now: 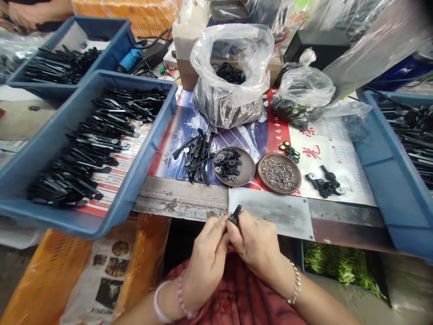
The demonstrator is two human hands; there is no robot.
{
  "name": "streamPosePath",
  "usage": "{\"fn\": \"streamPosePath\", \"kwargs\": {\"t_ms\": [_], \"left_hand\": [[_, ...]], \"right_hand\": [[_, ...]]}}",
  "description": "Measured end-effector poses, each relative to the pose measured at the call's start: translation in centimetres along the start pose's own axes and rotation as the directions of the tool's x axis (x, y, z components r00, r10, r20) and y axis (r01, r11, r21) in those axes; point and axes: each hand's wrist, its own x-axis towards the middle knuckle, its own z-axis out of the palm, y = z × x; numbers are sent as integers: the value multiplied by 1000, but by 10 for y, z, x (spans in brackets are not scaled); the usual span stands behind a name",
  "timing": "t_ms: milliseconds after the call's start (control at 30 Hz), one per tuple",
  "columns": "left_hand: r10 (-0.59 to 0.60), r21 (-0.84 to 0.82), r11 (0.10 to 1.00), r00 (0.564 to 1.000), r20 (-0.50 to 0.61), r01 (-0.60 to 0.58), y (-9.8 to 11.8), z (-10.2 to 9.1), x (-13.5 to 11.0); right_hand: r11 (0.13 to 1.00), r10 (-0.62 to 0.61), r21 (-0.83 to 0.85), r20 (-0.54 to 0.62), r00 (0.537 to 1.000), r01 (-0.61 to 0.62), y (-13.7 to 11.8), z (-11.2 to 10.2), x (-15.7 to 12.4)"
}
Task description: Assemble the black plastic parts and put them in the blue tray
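Both hands meet in front of the table edge, close together. My left hand (210, 246) has its fingers closed round a small black plastic part (234, 215), whose short stem points up and right. My right hand (254, 234) grips the same part from the other side; its lower end is hidden by the fingers. Just beyond lies a grey metal plate (270, 212). Past it are a round dish (297, 174) of small metal pins and another dish (248, 169) with flat black pieces. Several black arms (198, 155) lie in a loose pile to their left.
Blue trays of black parts stand at left (125, 198), back left (111, 25) and right (382, 149). An open plastic bag (233, 99) and a smaller bag (301, 97) sit behind the dishes. Small black parts (326, 183) lie at right. A co-worker's hand (27, 16) shows top left.
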Motion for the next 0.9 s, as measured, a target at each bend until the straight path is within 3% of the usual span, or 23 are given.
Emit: {"fn": "streamPosePath", "kwargs": {"t_ms": [67, 133, 267, 333, 433, 533, 633, 800, 900], "left_hand": [[41, -3, 999, 999, -15, -42, -5, 2, -1], [88, 13, 996, 996, -33, -88, -10, 4, -3], [142, 40, 989, 989, -46, -140, -13, 2, -6], [76, -17, 997, 997, -26, -77, -11, -1, -6], [-154, -192, 970, 988, 2, 151, -8, -4, -2], [-357, -417, 849, 934, -3, 323, -8, -2, 1], [-425, -556, 757, 905, -22, 342, -9, 3, 2], [-475, -636, 705, 874, -98, 312, -6, 8, 2], [-483, -651, 685, 873, -70, 327, -4, 7, 2]], "right_hand": [[991, 71, 113, 63, 996, -77, -3, 0, 0], [922, 145, 330, 183, 972, -200, -6, -1, 3], [596, 172, 687, 397, 901, -416, -5, -6, 7], [533, 112, 733, 434, 894, -422, -1, -11, 6], [611, 20, 701, 452, 892, -368, 6, -15, -2], [678, -43, 669, 449, 893, -304, 5, -13, -11], [690, -80, 685, 392, 917, -233, 0, -6, -16], [728, -42, 659, 316, 948, -188, -3, 4, -15], [723, -64, 675, 277, 959, -147, -1, 6, -14]]}}
